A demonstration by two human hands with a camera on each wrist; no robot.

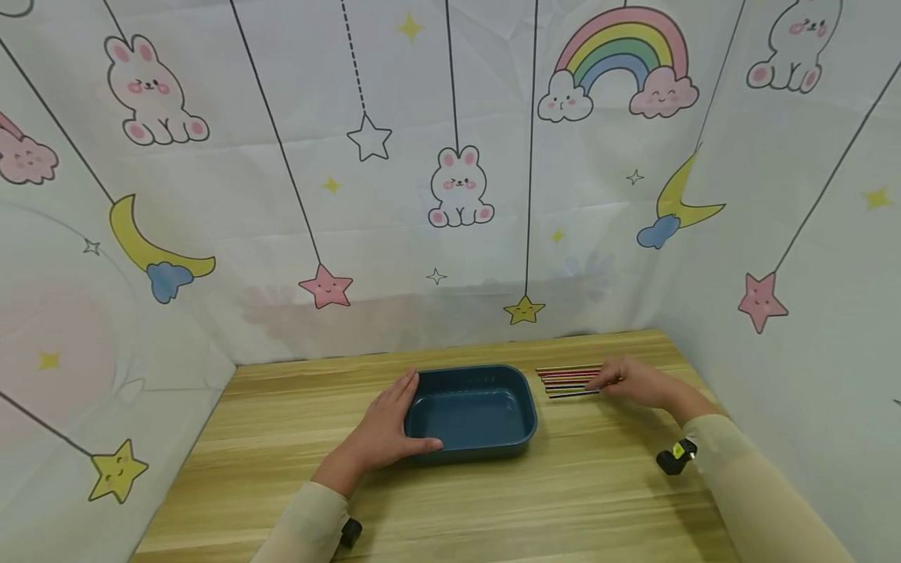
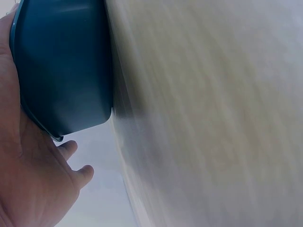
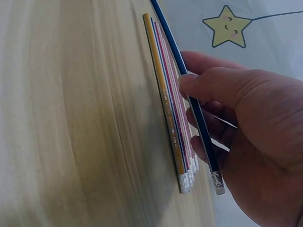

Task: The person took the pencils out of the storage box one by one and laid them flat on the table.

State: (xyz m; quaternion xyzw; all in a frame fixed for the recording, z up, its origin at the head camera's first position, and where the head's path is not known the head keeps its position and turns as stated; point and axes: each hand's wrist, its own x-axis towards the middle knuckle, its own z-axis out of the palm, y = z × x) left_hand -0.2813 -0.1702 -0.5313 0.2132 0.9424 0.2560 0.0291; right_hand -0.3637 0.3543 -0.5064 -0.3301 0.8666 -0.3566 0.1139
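My left hand (image 1: pixel 385 426) holds a dark blue rectangular container (image 1: pixel 468 418) at its left end. The thumb lies over the front rim and the fingers reach along the left side to the back corner. In the left wrist view, fingertips show past the container's wall (image 2: pixel 64 66). Between thumb and forefinger, my right hand (image 3: pixel 265 113) pinches a dark blue pencil (image 3: pixel 207 142) with a white eraser. Beside it lies a row of pencils (image 3: pixel 164 94), yellow, pink and blue, erasers all toward one end. In the head view this row (image 1: pixel 563 375) is right of the container.
The wooden table (image 1: pixel 521 508) has a white cloth wall (image 1: pixel 394 234) with printed rabbits and stars along its back and sides. A black wrist device (image 1: pixel 676 457) hangs below the right sleeve, another (image 1: pixel 350 532) by the left sleeve.
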